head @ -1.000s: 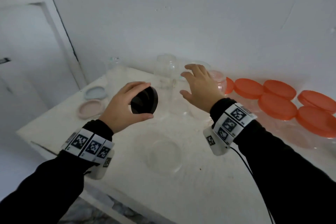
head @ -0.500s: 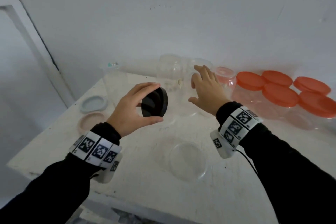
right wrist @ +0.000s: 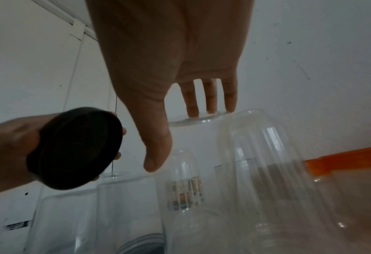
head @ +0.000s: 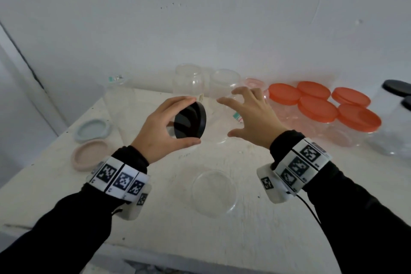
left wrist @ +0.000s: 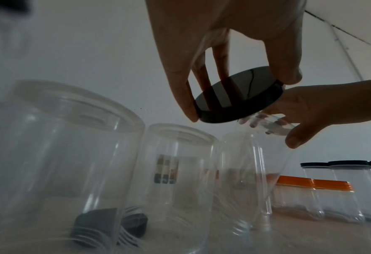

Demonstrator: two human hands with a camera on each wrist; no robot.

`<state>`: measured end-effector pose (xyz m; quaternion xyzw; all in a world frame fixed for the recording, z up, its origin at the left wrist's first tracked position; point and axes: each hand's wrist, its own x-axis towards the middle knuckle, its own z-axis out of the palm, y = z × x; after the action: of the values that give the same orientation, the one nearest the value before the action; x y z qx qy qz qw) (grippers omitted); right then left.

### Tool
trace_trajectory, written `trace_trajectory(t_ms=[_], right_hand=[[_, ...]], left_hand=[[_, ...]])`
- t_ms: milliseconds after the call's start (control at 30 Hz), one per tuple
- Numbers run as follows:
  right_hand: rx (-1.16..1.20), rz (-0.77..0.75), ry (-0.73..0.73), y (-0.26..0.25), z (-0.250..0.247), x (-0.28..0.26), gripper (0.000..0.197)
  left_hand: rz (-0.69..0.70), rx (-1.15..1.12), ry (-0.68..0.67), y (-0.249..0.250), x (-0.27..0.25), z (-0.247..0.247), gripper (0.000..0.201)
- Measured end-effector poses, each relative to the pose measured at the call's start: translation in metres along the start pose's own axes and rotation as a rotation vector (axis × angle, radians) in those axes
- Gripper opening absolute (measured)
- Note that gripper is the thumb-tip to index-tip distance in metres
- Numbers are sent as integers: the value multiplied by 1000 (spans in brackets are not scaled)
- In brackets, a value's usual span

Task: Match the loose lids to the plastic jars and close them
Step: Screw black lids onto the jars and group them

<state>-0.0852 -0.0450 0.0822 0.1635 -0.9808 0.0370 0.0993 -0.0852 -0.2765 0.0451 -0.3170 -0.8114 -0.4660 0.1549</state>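
Note:
My left hand (head: 193, 120) pinches a round black lid (head: 189, 121) by its rim between thumb and fingers and holds it tilted above the table. My right hand (head: 226, 117) is spread wide just to its right, over the top of a clear plastic jar (head: 216, 127). In the right wrist view its fingertips (right wrist: 210, 110) touch the far side of that jar's top (right wrist: 193, 120), and the thumb stays off the jar. The left wrist view shows the black lid (left wrist: 239, 96) just above and to the left of the same jar (left wrist: 245, 171).
More clear jars (head: 189, 80) stand at the back by the wall. Jars with orange lids (head: 318, 109) fill the right, and black-lidded ones (head: 398, 88) stand beyond. A blue-grey lid (head: 92, 130), a pink lid (head: 90, 154) and a clear lid (head: 214, 191) lie loose on the table.
My left hand has carried the black lid slightly rightward toward the clear jar. My right hand has spread its fingers wider over that jar's top.

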Motion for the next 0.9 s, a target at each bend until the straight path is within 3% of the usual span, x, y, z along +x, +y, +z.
trace_trajectory(t_ms=[333, 500, 667, 900], right_hand=[[314, 154, 55, 59, 3, -72, 73], [486, 153, 65, 89, 15, -104, 75], [542, 191, 122, 114, 29, -124, 77], [569, 323, 76, 135, 44, -130, 66]], left_hand=[[-26, -52, 3, 20, 18, 35, 77], [-28, -64, -12, 31, 27, 60, 77], [-22, -61, -40, 37, 38, 82, 77], [32, -67, -54, 44, 56, 103, 76]])
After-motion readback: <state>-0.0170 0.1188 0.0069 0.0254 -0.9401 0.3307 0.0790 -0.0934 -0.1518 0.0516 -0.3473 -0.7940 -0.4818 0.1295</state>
